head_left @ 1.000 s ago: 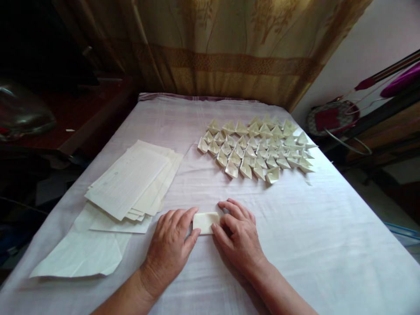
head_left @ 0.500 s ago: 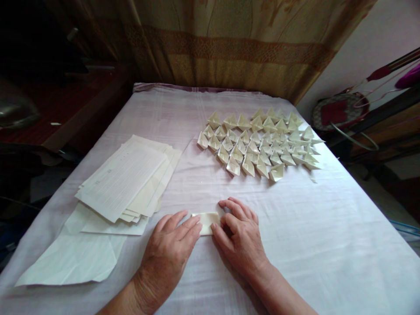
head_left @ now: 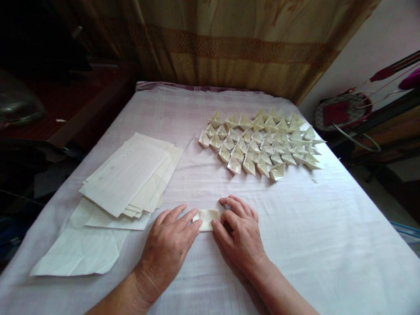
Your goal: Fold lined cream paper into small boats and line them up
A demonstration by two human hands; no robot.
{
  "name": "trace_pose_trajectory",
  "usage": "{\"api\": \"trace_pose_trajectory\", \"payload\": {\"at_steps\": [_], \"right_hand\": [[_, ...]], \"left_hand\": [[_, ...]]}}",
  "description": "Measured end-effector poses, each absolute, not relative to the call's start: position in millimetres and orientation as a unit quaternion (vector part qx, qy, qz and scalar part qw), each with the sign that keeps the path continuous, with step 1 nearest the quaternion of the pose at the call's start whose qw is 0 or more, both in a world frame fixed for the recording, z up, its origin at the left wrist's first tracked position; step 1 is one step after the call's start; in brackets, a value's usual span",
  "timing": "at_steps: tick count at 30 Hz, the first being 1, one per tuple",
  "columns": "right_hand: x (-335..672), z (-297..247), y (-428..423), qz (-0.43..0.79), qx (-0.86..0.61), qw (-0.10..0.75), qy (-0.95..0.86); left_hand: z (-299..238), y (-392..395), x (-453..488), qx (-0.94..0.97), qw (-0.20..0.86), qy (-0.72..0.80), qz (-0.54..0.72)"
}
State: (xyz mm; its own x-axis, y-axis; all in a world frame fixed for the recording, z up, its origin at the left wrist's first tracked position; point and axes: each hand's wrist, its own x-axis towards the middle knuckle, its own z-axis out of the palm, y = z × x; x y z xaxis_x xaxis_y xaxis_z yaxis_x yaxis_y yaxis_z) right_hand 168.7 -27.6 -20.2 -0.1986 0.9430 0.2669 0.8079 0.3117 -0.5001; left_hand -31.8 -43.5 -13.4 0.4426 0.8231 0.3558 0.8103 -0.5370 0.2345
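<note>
A small folded piece of paper [head_left: 206, 218], cream-white and rectangular, lies flat on the cloth between both hands. At its left end, the thumb and index finger of my left hand [head_left: 172, 238] hold it down; the other fingers stretch forward on the cloth. My right hand [head_left: 241, 234] grips the right end between thumb and curled index finger, its outer fingers resting beyond the paper. Further forward and to the right stand several folded paper boats [head_left: 252, 146] in close rows. Left of my left hand lies a stack of paper sheets [head_left: 127, 173], the top one printed with lines.
A pale creased sheet [head_left: 82, 249] sticks out from under the stack. The white cloth [head_left: 321, 245] covers the whole surface. A brown patterned curtain [head_left: 223, 48] hangs at the back. A dark red desk [head_left: 108, 96] adjoins on the left, and a bag [head_left: 341, 111] is at the right.
The whole view has shifted slightly. My left hand's index finger has moved up along the paper's left end, apart from the thumb. My right hand keeps nearly the same grip.
</note>
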Motion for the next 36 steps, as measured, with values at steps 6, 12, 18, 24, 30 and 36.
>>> {"api": "trace_pose_trajectory", "payload": {"at_steps": [6,12,18,24,30,36], "right_hand": [[168,-20,-28,0.127,-0.574,0.270,-0.763],[166,-19,-28,0.129,-0.582,0.273,-0.755],[167,-21,-28,0.125,-0.572,0.287,-0.758],[169,-19,-28,0.116,-0.557,0.257,-0.781],[156,-13,-28,0.111,-0.582,0.242,-0.769],[140,-16,-30,0.089,-0.614,0.235,-0.748]], "left_hand": [[-15,-43,-33,0.845,0.016,0.487,0.221],[-12,-45,-29,0.856,-0.004,0.465,0.223],[-12,-42,-33,0.837,0.060,0.487,0.244],[-15,-34,-37,0.800,0.129,0.525,0.259],[-12,-32,-32,0.781,0.140,0.556,0.248],[-13,-33,-30,0.780,0.129,0.558,0.254]]}}
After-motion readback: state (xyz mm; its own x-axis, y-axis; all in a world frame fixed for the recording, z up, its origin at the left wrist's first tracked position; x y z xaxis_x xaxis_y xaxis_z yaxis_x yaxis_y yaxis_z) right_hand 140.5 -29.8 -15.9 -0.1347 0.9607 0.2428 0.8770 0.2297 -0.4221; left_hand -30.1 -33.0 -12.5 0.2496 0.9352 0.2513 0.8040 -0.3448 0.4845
